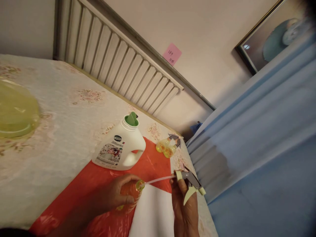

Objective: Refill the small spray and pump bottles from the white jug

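Note:
My left hand (pixel 116 194) grips a small clear spray bottle (pixel 133 191) with orange-tinted contents, lying sideways over a red plastic sheet (pixel 153 164). My right hand (pixel 184 205) holds the grey and pale green trigger sprayer head (pixel 191 184), pulled out to the right. Its thin dip tube (pixel 159 179) still reaches into the bottle's mouth. Just behind stands a white detergent jug (pixel 119 146) with its green spout cap flipped up.
A second small yellow spray bottle (pixel 168 146) lies near the table's far edge. A yellow-green plastic lid (pixel 14 110) sits far left on the floral tablecloth (pixel 61 108). White paper (pixel 153 214) lies by my hands. A radiator (pixel 118 62) and blue curtain (pixel 259 138) border the table.

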Available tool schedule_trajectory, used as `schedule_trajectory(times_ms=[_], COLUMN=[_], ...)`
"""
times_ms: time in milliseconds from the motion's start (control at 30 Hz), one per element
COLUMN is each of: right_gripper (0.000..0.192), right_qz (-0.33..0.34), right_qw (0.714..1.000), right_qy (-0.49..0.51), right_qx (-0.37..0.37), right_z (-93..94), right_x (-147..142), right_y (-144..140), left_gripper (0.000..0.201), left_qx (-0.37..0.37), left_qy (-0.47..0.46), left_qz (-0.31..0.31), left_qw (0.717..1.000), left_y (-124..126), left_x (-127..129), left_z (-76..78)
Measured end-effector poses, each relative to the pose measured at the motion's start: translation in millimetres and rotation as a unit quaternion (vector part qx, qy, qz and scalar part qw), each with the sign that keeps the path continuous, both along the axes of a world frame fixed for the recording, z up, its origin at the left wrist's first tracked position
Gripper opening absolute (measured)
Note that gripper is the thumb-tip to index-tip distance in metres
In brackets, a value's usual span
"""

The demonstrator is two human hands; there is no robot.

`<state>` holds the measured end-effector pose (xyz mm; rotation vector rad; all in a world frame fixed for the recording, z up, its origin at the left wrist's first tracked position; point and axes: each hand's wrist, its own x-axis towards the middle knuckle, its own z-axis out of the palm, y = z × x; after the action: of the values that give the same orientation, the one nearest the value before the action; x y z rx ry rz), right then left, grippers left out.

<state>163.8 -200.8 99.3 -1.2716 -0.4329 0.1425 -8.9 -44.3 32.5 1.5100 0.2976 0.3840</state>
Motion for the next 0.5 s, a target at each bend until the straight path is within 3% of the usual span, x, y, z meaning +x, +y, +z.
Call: schedule_trajectory(times_ms=[67, 200, 367, 500], right_gripper=[0.040, 0.037, 0.034, 0.030], right_qz=[-0.003, -0.010, -0.044, -0.069], right_qw=[0.997, 0.995, 0.997, 0.997], right_qy=[0.062, 0.085, 0.057, -0.016], right_qx=[0.042, 0.055, 0.037, -0.011], right_z=[-0.8, -13.3, -26.3, -15.5], right_x=[9, 39, 70, 76], right_y=[-2, -8, -10, -5], left_gripper=[0.052, 0.053, 0.055, 0.054], left_qx=[0.007, 0.016, 0.012, 0.020], left_qy=[0.000, 0.001, 0.016, 0.020], left_qz=[-0.018, -0.039, -0.051, -0.052], left_qw=[1.000, 0.999, 0.998, 0.998], left_y=[1, 4, 7, 9], left_x=[1, 2, 0, -1], left_z=[-3.0, -9.7, -15.3, -14.0])
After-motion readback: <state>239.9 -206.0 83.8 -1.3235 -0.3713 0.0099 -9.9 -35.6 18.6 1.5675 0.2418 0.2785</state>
